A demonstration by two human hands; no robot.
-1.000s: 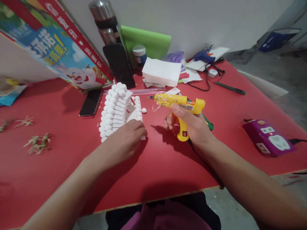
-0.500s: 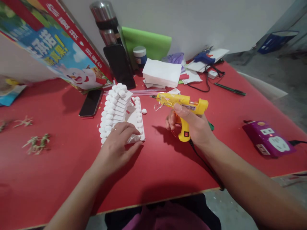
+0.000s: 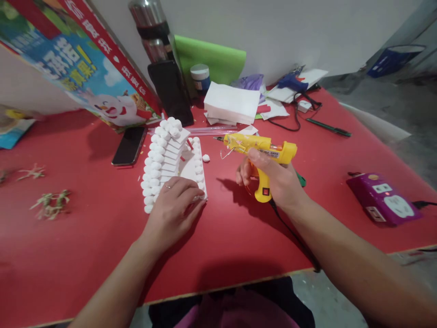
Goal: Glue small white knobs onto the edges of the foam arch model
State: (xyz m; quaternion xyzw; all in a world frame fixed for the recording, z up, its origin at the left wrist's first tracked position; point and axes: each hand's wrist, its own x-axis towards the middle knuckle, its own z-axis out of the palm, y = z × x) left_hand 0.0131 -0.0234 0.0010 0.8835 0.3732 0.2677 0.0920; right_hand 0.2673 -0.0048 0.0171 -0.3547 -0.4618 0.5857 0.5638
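Note:
My right hand (image 3: pixel 269 177) is wrapped round a yellow glue gun (image 3: pixel 262 148), held above the table with its nozzle toward the left. A white model staircase (image 3: pixel 170 155) edged with rounded white pieces stands left of the nozzle. My left hand (image 3: pixel 179 200) is at the near end of the model's base, its fingers bent together at the near right corner; what they pinch, if anything, is hidden. A single white piece (image 3: pixel 205 158) lies just right of the model.
On the red table (image 3: pixel 239 250) are a phone (image 3: pixel 129 146), a purple power socket (image 3: pixel 384 198), twine pieces (image 3: pixel 53 204) and a green pen (image 3: pixel 328 127). Behind stand a large box (image 3: pixel 102 68), a flask (image 3: pixel 150 27), white paper (image 3: pixel 232 102) and a jar (image 3: pixel 200 77).
My left hand has moved slightly right along the near end of the model, its fingers now closer together at the corner. The right hand and glue gun have hardly moved.

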